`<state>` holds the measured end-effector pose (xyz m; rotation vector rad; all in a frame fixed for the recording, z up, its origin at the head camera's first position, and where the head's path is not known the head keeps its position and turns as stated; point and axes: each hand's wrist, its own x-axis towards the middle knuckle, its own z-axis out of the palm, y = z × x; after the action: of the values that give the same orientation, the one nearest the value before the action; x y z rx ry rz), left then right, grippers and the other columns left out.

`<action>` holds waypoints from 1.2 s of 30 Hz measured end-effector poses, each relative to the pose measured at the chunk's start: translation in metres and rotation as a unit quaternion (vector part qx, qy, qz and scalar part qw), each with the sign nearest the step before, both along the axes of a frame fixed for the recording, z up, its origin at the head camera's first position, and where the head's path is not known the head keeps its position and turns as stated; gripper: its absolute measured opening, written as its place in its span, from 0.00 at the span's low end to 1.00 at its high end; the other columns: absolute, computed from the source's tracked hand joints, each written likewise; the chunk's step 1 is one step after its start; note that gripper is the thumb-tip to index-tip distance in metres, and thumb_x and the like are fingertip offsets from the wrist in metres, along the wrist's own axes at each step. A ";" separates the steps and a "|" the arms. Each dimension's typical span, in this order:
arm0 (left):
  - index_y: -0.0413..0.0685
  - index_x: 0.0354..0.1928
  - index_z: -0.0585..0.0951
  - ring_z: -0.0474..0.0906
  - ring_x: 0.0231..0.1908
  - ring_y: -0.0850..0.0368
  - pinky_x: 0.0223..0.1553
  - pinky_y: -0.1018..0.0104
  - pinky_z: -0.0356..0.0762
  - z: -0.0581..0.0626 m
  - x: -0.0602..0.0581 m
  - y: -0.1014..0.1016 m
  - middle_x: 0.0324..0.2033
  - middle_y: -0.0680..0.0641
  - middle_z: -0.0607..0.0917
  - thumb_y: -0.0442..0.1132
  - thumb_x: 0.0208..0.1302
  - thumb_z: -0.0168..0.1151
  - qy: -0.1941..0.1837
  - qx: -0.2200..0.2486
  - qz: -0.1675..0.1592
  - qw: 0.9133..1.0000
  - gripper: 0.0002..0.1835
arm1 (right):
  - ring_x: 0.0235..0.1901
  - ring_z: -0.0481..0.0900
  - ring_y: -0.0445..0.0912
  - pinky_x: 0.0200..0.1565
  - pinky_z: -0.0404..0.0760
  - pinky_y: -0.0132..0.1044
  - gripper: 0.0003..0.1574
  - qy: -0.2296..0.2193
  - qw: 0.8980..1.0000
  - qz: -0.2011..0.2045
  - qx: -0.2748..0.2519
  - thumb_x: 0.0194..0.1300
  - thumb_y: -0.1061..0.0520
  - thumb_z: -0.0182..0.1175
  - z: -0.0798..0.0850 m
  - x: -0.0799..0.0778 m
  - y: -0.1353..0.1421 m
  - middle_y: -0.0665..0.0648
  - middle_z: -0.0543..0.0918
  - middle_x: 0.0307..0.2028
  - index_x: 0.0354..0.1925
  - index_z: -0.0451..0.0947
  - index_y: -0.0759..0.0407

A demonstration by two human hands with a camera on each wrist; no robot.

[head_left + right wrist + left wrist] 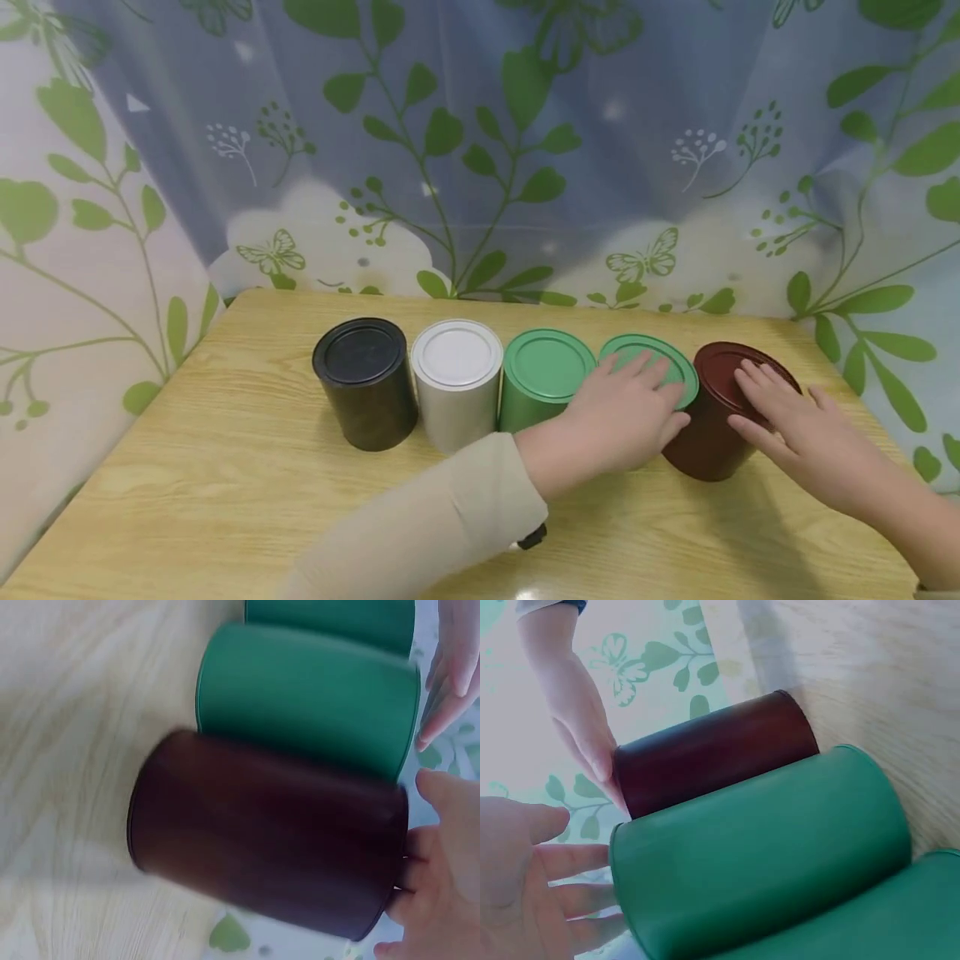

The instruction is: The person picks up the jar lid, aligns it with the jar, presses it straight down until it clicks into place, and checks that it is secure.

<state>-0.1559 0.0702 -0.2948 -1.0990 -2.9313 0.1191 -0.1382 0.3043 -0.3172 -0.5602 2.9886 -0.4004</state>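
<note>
My left hand (618,417) lies over the lid of a green can (757,855), its fingers spread and fairly straight. In the left wrist view those fingertips meet the lid end of that can. A dark red can (705,442) stands to its right, beneath my right hand (817,442), whose extended fingers rest on the lid. Neither hand curls round a can. Left of my left hand is another green can (550,367), partly hidden by the forearm.
A white can (457,392) and a black can (367,392) continue the row leftward, upright on the wooden table (247,483). Behind the table hangs a leaf-patterned cloth (480,167). A small black object (532,537) shows beneath the left sleeve.
</note>
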 end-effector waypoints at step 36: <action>0.47 0.66 0.67 0.57 0.65 0.39 0.56 0.38 0.63 -0.066 0.094 -0.187 0.66 0.38 0.62 0.59 0.65 0.52 0.041 0.127 0.144 0.981 0.33 | 0.65 0.53 0.65 0.56 0.57 0.68 0.58 0.056 0.994 0.014 0.093 0.58 0.32 0.57 -0.048 0.057 -0.065 0.73 0.54 0.67 0.68 0.52 0.72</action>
<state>-0.0622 -0.1170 -0.3608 -0.6200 -2.9056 -0.1983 -0.0813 0.2396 -0.3654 -0.6252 3.0739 -0.0894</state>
